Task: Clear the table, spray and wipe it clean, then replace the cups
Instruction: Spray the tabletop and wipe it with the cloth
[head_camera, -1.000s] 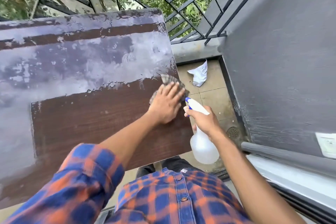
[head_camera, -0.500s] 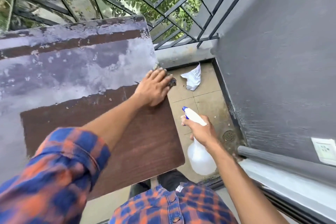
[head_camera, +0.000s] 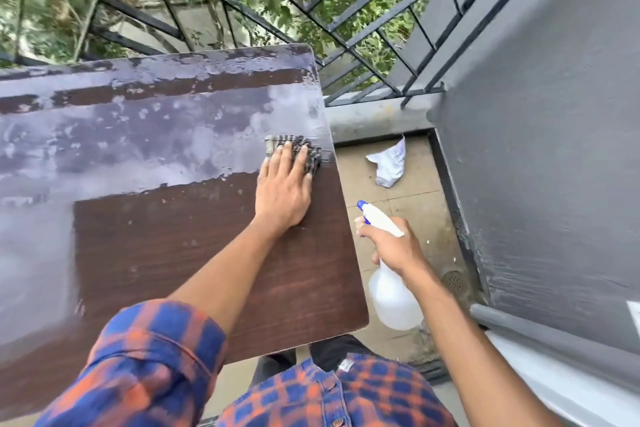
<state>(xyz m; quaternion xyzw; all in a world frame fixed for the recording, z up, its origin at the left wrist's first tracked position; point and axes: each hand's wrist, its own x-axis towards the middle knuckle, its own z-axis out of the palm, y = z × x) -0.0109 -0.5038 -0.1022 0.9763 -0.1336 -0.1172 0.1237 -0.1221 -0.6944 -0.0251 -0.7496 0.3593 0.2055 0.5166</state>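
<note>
A dark brown wooden table (head_camera: 180, 253) fills the left and middle of the view. Its far half is wet and shiny; the near part looks dry and dark. My left hand (head_camera: 282, 191) lies flat on a checked grey cloth (head_camera: 304, 149) and presses it onto the table near the right edge, at the border of the wet patch. My right hand (head_camera: 391, 246) is off the table to the right, gripping a white spray bottle (head_camera: 391, 298) with a blue nozzle, held over the floor. No cups are in view.
A crumpled white cloth (head_camera: 389, 163) lies on the tiled balcony floor (head_camera: 408, 204) right of the table. A grey wall (head_camera: 540, 149) stands close on the right, with a floor drain (head_camera: 453, 281) at its foot. A black metal railing (head_camera: 346, 21) runs behind the table.
My left hand has slid the cloth away from me along the table's right edge into the wet area. The right hand with the bottle has stayed beside the table.
</note>
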